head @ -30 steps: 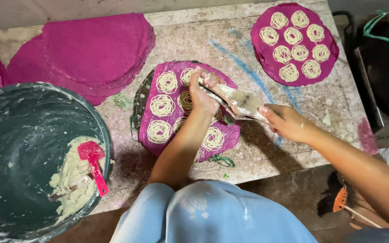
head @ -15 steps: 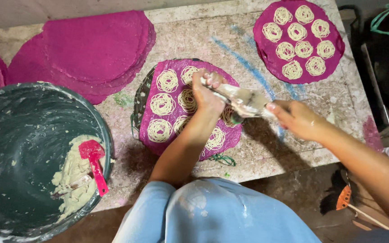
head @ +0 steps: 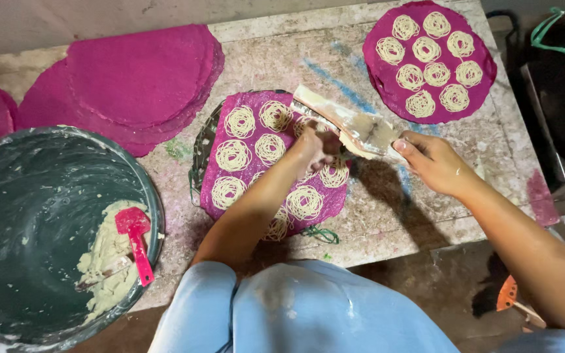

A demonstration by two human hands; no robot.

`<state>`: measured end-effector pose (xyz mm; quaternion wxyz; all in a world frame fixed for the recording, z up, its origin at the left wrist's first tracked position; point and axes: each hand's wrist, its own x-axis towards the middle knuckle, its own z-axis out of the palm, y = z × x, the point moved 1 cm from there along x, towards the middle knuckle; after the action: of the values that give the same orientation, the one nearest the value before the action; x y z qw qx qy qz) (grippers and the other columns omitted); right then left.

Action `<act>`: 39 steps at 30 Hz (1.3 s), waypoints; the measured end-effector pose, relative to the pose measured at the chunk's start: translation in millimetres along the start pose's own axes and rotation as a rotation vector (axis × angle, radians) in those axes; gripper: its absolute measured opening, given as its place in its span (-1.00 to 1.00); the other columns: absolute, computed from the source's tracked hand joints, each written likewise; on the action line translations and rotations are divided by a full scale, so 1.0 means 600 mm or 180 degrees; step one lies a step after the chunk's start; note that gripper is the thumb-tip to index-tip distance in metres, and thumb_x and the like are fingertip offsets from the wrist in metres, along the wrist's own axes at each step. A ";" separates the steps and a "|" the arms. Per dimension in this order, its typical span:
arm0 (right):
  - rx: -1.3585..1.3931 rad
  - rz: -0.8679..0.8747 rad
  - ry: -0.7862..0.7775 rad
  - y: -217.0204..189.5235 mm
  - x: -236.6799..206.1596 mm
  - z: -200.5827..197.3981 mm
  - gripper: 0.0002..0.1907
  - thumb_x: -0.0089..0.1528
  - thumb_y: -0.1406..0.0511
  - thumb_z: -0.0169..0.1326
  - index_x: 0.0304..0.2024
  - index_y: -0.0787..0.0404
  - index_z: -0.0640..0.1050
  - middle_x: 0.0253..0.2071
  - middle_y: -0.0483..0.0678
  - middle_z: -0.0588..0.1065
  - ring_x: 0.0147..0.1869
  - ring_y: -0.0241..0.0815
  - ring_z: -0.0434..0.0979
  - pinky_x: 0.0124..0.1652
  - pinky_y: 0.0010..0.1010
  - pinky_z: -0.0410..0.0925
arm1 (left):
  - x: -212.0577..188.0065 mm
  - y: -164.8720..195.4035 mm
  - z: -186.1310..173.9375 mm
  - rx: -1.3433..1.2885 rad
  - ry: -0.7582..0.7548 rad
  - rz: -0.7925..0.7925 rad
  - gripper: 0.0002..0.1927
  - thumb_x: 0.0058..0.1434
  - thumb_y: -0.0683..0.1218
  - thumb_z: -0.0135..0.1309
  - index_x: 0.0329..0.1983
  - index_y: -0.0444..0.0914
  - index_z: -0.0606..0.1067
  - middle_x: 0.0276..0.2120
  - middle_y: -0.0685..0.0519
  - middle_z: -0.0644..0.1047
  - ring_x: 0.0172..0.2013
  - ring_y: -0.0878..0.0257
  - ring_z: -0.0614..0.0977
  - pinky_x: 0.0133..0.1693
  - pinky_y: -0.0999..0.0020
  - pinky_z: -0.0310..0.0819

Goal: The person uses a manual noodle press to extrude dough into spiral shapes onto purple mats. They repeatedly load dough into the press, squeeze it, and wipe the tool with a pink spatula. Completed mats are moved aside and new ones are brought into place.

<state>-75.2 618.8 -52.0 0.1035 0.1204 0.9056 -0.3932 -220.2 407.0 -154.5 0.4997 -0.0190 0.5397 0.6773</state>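
Note:
My left hand and my right hand both grip a dough-smeared wooden press, held tilted over a round pink mat. Several pale noodle spirals lie on that mat, which rests on a wire rack. The left hand is clenched under the press's near end; the right holds its handle end to the right.
A second pink mat filled with spirals lies at the far right. A stack of bare pink mats sits at the far left. A large dark basin with pale dough and a red spatula stands near left. The table's front edge is close.
The press has shifted slightly to the right and tilted over the mat. Another spiral has formed under it.

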 end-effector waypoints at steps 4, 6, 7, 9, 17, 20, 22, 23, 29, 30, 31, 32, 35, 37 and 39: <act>0.0136 -0.0166 0.0367 0.039 0.007 0.016 -0.53 0.40 -0.01 -0.08 -0.24 0.27 0.51 -0.58 -0.09 0.35 -0.47 -0.30 0.31 -0.41 -0.36 0.24 | 0.001 -0.036 -0.010 0.0614 -0.0073 0.0450 -0.26 0.54 0.30 -0.68 0.55 -0.20 0.13 0.05 -0.10 0.53 -0.61 0.40 0.21 -0.63 0.49 -0.01; 0.0265 -0.0226 0.0571 0.064 0.006 0.029 -0.50 0.43 -0.01 -0.10 -0.28 0.28 0.49 -0.57 -0.10 0.35 -0.47 -0.31 0.31 -0.41 -0.38 0.24 | -0.015 -0.048 -0.020 0.2025 0.0136 0.1096 -0.32 0.51 0.21 -0.64 0.59 -0.19 -0.03 0.09 0.05 0.61 -0.63 0.35 0.35 -0.58 0.50 0.25; 0.0574 -0.0211 0.0669 0.078 0.003 0.038 -0.52 0.44 -0.01 -0.11 -0.26 0.26 0.49 -0.54 -0.12 0.36 -0.47 -0.33 0.30 -0.44 -0.40 0.22 | -0.031 -0.053 -0.024 0.2725 0.0249 0.1406 -0.33 0.50 0.16 -0.61 0.61 -0.18 -0.11 0.10 0.12 0.65 -0.65 0.32 0.42 -0.56 0.51 0.38; 0.1193 -0.0157 0.0841 0.106 -0.011 0.057 -0.54 0.45 0.00 -0.13 -0.22 0.23 0.50 -0.49 -0.17 0.38 -0.48 -0.35 0.29 -0.49 -0.44 0.17 | -0.081 -0.072 -0.041 0.3341 0.0691 0.1583 -0.37 0.33 0.03 -0.28 0.49 -0.14 0.16 0.06 0.14 0.65 -0.62 0.34 0.50 -0.51 0.43 0.46; 0.2314 -0.0489 0.1333 0.198 -0.102 0.185 -0.41 0.48 -0.11 -0.29 -0.11 0.27 0.44 -0.46 -0.07 0.40 -0.51 -0.31 0.33 -0.50 -0.48 0.20 | -0.191 -0.129 -0.079 0.4776 0.1892 0.2359 -0.83 0.12 -0.06 0.19 -0.24 -0.19 0.63 -0.02 0.03 0.49 -0.08 0.07 0.52 -0.15 0.20 0.51; 0.3043 -0.0620 0.1427 0.208 -0.114 0.213 -0.40 0.50 -0.12 -0.24 0.00 0.30 0.40 -0.37 -0.04 0.39 -0.44 -0.29 0.33 -0.47 -0.44 0.22 | -0.182 -0.131 -0.075 0.4869 0.1940 0.2287 -0.84 0.05 -0.06 0.23 -0.30 -0.17 0.65 -0.03 0.03 0.46 -0.02 0.05 0.46 -0.06 0.13 0.43; 0.3256 -0.0670 0.1476 0.213 -0.121 0.213 -0.38 0.50 -0.13 -0.22 0.05 0.32 0.39 -0.31 -0.04 0.38 -0.41 -0.28 0.33 -0.46 -0.43 0.22 | -0.173 -0.128 -0.073 0.5107 0.1832 0.2157 -0.80 -0.06 -0.08 0.24 -0.32 -0.16 0.66 -0.06 0.00 0.46 -0.03 0.05 0.44 -0.07 0.11 0.38; 0.3199 -0.0690 0.1499 0.215 -0.125 0.210 -0.36 0.49 -0.14 -0.23 0.09 0.33 0.39 -0.30 -0.04 0.38 -0.42 -0.28 0.32 -0.48 -0.44 0.21 | -0.170 -0.127 -0.072 0.5134 0.1794 0.2194 -0.81 -0.04 -0.08 0.25 -0.32 -0.15 0.66 -0.06 0.01 0.46 -0.02 0.06 0.43 -0.06 0.12 0.36; 0.2987 -0.0658 0.1701 0.231 -0.149 0.187 -0.31 0.49 -0.17 -0.22 0.04 0.38 0.38 -0.35 -0.01 0.38 -0.45 -0.23 0.33 -0.49 -0.39 0.23 | -0.159 -0.123 -0.064 0.5229 0.1669 0.2268 -0.89 0.06 -0.09 0.24 -0.36 -0.17 0.65 -0.11 0.04 0.48 -0.04 0.11 0.45 -0.05 0.17 0.35; 0.2894 -0.0618 0.1721 0.233 -0.152 0.187 -0.29 0.48 -0.18 -0.22 0.01 0.39 0.39 -0.38 0.00 0.39 -0.47 -0.22 0.34 -0.51 -0.38 0.23 | -0.156 -0.123 -0.063 0.5236 0.1686 0.2307 -0.91 0.10 -0.09 0.22 -0.37 -0.19 0.64 -0.10 0.05 0.49 -0.05 0.13 0.46 -0.05 0.19 0.35; 0.2974 -0.0610 0.1724 0.235 -0.154 0.188 -0.29 0.48 -0.18 -0.21 0.01 0.40 0.39 -0.38 0.00 0.38 -0.46 -0.22 0.34 -0.49 -0.39 0.23 | -0.154 -0.122 -0.063 0.5239 0.1706 0.2345 -0.91 0.13 -0.10 0.20 -0.38 -0.22 0.63 -0.10 0.06 0.50 -0.06 0.16 0.47 -0.04 0.21 0.36; 0.3055 -0.0599 0.1730 0.237 -0.156 0.189 -0.28 0.48 -0.18 -0.20 0.01 0.41 0.40 -0.38 0.00 0.37 -0.45 -0.22 0.34 -0.48 -0.39 0.22 | -0.152 -0.122 -0.064 0.5213 0.1749 0.2382 -0.90 0.14 -0.10 0.19 -0.36 -0.23 0.64 -0.11 0.05 0.50 -0.08 0.15 0.47 -0.06 0.20 0.35; 0.3245 -0.0564 0.1764 0.238 -0.160 0.194 -0.28 0.48 -0.18 -0.17 0.03 0.41 0.40 -0.37 0.00 0.36 -0.44 -0.22 0.33 -0.47 -0.41 0.21 | -0.146 -0.118 -0.072 0.5191 0.1855 0.2454 -0.86 0.19 -0.10 0.16 -0.31 -0.27 0.64 -0.15 0.02 0.51 -0.12 0.13 0.47 -0.11 0.18 0.34; 0.3306 -0.0528 0.1760 0.235 -0.162 0.195 -0.28 0.47 -0.18 -0.16 0.04 0.40 0.41 -0.36 0.00 0.36 -0.43 -0.22 0.33 -0.47 -0.41 0.20 | -0.141 -0.115 -0.080 0.5236 0.1913 0.2434 -0.85 0.28 -0.10 0.14 -0.30 -0.28 0.64 -0.17 0.01 0.51 -0.11 0.12 0.47 -0.11 0.17 0.33; 0.3319 -0.0510 0.1762 0.234 -0.163 0.195 -0.28 0.47 -0.19 -0.16 0.04 0.40 0.41 -0.36 0.00 0.36 -0.42 -0.23 0.33 -0.46 -0.42 0.20 | -0.132 -0.111 -0.087 0.5122 0.1828 0.2404 -0.85 0.30 -0.12 0.10 -0.28 -0.24 0.65 -0.13 0.02 0.52 -0.11 0.14 0.47 -0.08 0.18 0.35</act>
<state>70.8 611.8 -199.2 -0.2393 0.1847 0.5926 -0.7466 -160.8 310.4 -178.5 -0.0433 0.3427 0.9197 0.1866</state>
